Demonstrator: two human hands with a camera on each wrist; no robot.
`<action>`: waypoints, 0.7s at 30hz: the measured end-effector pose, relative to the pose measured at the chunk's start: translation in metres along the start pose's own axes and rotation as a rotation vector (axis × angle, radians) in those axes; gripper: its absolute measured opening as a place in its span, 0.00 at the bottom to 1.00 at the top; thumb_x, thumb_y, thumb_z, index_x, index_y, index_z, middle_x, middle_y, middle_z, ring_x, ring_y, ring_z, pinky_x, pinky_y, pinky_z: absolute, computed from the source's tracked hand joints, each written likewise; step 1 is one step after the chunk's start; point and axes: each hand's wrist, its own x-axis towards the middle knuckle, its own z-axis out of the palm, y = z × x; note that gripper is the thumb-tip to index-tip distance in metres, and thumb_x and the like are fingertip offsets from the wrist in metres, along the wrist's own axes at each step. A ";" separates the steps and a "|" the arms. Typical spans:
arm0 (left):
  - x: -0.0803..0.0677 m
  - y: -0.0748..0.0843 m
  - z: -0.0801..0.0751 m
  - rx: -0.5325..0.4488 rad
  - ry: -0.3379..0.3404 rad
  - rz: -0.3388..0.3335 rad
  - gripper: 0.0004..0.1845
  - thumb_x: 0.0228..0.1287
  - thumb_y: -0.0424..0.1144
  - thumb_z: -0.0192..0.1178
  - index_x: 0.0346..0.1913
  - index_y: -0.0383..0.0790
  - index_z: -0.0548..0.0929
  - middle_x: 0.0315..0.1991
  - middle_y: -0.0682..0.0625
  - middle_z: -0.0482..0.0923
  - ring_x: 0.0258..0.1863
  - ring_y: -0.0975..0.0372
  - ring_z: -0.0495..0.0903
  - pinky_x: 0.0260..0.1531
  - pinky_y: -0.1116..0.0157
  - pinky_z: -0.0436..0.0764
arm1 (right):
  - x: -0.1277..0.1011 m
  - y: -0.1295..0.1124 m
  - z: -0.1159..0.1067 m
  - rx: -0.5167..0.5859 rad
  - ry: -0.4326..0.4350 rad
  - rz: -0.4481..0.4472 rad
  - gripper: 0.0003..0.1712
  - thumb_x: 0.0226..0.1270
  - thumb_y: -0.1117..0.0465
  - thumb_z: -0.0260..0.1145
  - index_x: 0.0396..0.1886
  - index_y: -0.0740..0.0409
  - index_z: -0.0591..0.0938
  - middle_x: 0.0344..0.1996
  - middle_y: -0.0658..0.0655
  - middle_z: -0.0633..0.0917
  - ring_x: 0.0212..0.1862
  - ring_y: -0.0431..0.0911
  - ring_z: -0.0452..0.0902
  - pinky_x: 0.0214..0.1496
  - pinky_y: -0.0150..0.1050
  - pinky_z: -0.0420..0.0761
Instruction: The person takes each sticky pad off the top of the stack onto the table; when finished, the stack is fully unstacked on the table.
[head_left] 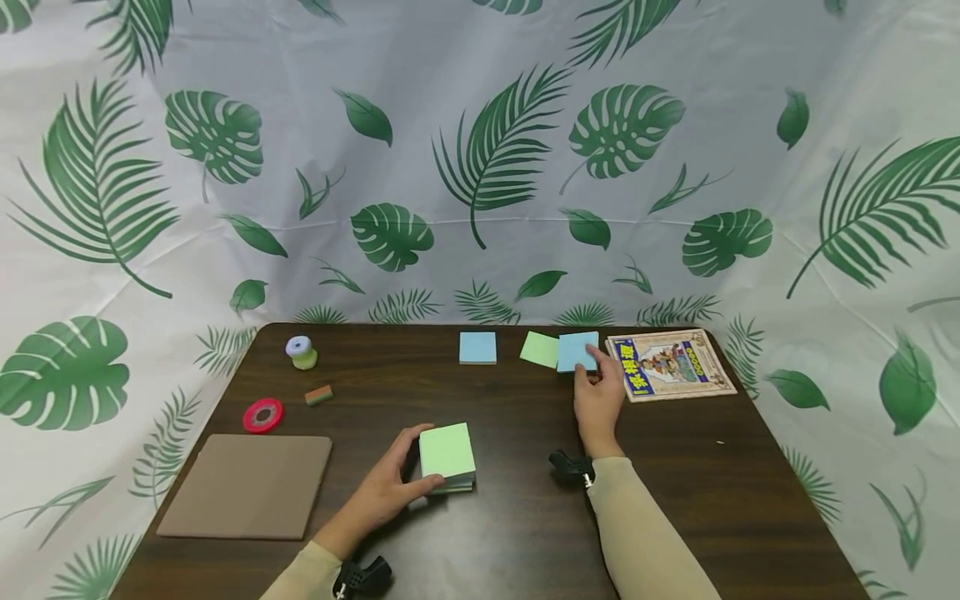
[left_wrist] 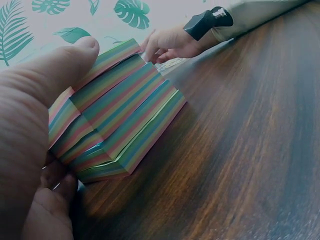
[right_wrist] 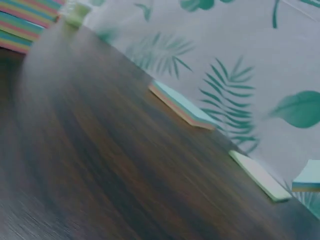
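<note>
My left hand grips a stack of sticky note pads near the table's middle, thumb on the near side and fingers round the far left. The stack's top is light green; in the left wrist view its sides show many coloured stripes and slightly uneven layers. At the back right, my right hand pinches a blue sticky note pad at its right and near edges. This pad overlaps the corner of a light green pad in the head view. Farther left lies another blue pad.
A colourful printed booklet or box lies right of my right hand. On the left are a brown board, a red tape ring, a small striped block and a white-and-green roll stack. A leaf-print curtain stands behind the table.
</note>
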 end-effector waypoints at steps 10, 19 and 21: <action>0.001 0.001 -0.001 0.016 0.001 -0.017 0.46 0.66 0.52 0.79 0.83 0.50 0.67 0.75 0.54 0.72 0.77 0.57 0.66 0.78 0.55 0.66 | 0.006 0.002 -0.010 -0.157 0.013 0.056 0.22 0.78 0.67 0.68 0.68 0.60 0.86 0.57 0.67 0.83 0.34 0.42 0.74 0.37 0.23 0.71; 0.001 0.002 0.000 0.020 0.005 -0.019 0.46 0.66 0.51 0.79 0.82 0.50 0.67 0.75 0.53 0.72 0.76 0.57 0.67 0.77 0.58 0.67 | 0.006 0.007 -0.007 -0.268 -0.066 0.067 0.24 0.78 0.66 0.68 0.71 0.64 0.83 0.63 0.71 0.82 0.44 0.61 0.82 0.49 0.54 0.82; 0.000 0.002 0.000 0.017 0.002 -0.022 0.46 0.66 0.51 0.79 0.82 0.49 0.67 0.76 0.53 0.71 0.77 0.57 0.66 0.78 0.57 0.66 | 0.005 0.007 -0.006 -0.311 -0.107 0.065 0.25 0.78 0.65 0.67 0.72 0.65 0.81 0.65 0.73 0.80 0.57 0.67 0.79 0.61 0.63 0.78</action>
